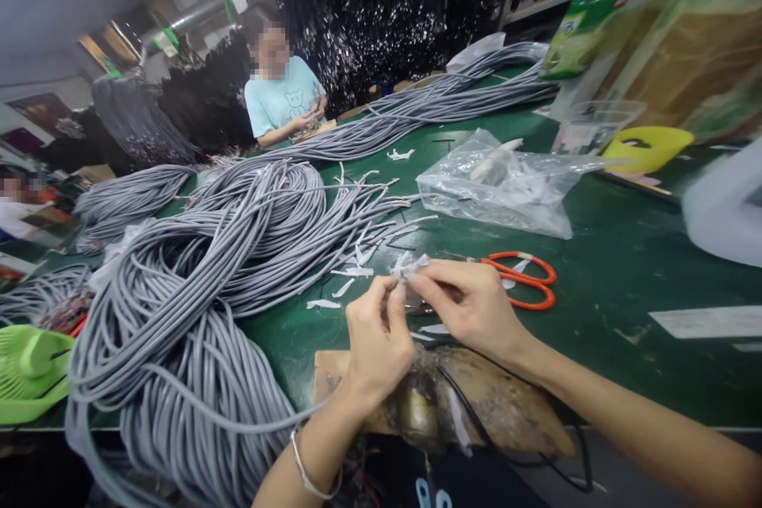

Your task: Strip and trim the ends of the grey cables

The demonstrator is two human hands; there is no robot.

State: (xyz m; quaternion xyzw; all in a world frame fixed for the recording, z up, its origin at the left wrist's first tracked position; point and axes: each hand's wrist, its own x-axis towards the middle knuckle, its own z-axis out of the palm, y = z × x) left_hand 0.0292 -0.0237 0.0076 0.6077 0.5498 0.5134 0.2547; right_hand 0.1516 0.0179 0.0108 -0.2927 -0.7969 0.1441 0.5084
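My left hand (378, 337) and my right hand (473, 302) meet at the middle of the bench, fingertips closed together. Pinched between them is a small bunch of white strips (405, 265); what it is attached to is hidden by my fingers. A single grey cable (232, 421) runs from the coil towards my left wrist, where my forearm hides it. Just beyond my right hand lie scissors with orange handles (552, 286), their blades partly covered. Loose white scraps (355, 271) are scattered left of my hands.
Large coils of grey cable (196, 270) fill the left side. A wooden board (512, 413) with a metal tool and black cord lies under my forearms. A plastic bag (506, 190), yellow container (648, 149) and green fan (32, 373) stand around. A co-worker (286, 95) sits opposite.
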